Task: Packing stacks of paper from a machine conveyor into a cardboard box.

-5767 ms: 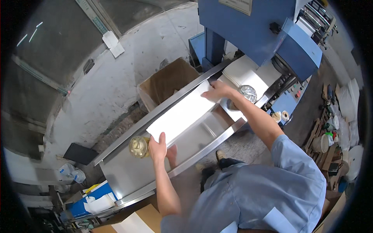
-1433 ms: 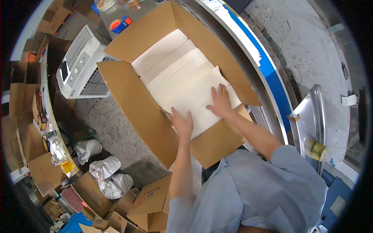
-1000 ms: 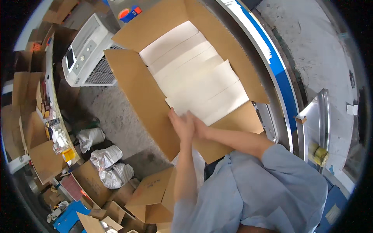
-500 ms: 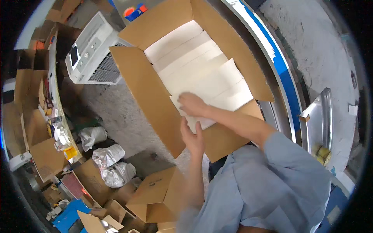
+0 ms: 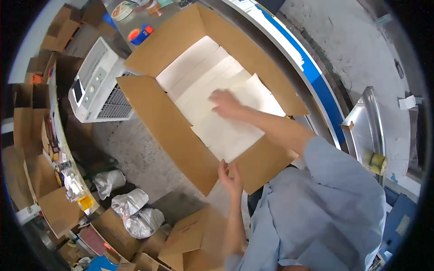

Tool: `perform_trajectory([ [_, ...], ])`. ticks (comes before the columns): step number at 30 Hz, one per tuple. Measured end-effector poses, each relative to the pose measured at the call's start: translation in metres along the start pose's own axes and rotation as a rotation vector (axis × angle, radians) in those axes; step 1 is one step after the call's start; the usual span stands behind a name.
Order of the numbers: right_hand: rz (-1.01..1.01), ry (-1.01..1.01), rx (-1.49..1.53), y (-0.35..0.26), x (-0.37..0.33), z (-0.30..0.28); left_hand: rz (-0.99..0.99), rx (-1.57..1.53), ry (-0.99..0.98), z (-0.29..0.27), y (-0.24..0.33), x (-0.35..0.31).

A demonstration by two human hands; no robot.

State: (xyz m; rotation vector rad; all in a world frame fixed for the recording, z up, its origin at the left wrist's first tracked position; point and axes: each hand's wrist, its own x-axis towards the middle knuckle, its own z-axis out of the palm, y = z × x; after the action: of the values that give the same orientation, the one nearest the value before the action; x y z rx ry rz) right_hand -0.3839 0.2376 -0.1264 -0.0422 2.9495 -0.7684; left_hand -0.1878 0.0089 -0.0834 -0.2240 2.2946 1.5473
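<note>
A large brown cardboard carton stands with its flaps raised. Inside lie white sheets, flat and overlapping, with seams running across them; the layer below is hidden. Over the middle of these sheets is my right hand, fingers spread and somewhat blurred, palm down. Whether it presses on the sheets or hovers just above them I cannot tell. My left hand is at the near corner of the carton, by the sheets' near edge. Its thumb and fingers point up and stand apart, with nothing seen between them.
A white appliance with a grille is left of the carton. Beyond the far flap lies a blue and orange tape dispenser. Silvery bags and a brown box are on the lower left. A metal tray stands at right.
My right hand has moved from the near left edge of the sheets toward their middle. My left hand has drawn back to the near corner. The view has shifted slightly.
</note>
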Motion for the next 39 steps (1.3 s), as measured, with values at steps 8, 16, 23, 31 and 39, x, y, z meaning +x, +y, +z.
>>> perform_trajectory([
  [8,0.313,0.191,-0.096,0.095,-0.143,-0.011,0.065,0.001,-0.044,0.000,0.013,0.007],
  [16,0.590,-0.054,-0.159,0.055,-0.133,-0.036,0.065,-0.007,-0.160,0.002,0.014,0.007],
  [23,0.629,-0.096,-0.101,0.062,-0.137,-0.050,0.170,0.030,-0.165,0.001,0.035,-0.012],
  [31,0.373,-0.055,0.321,0.008,-0.245,-0.051,0.186,-0.029,-0.354,-0.007,0.041,-0.037],
  [39,0.598,-0.150,0.474,-0.073,-0.385,-0.110,0.328,-0.045,-0.770,0.063,0.069,-0.081],
])
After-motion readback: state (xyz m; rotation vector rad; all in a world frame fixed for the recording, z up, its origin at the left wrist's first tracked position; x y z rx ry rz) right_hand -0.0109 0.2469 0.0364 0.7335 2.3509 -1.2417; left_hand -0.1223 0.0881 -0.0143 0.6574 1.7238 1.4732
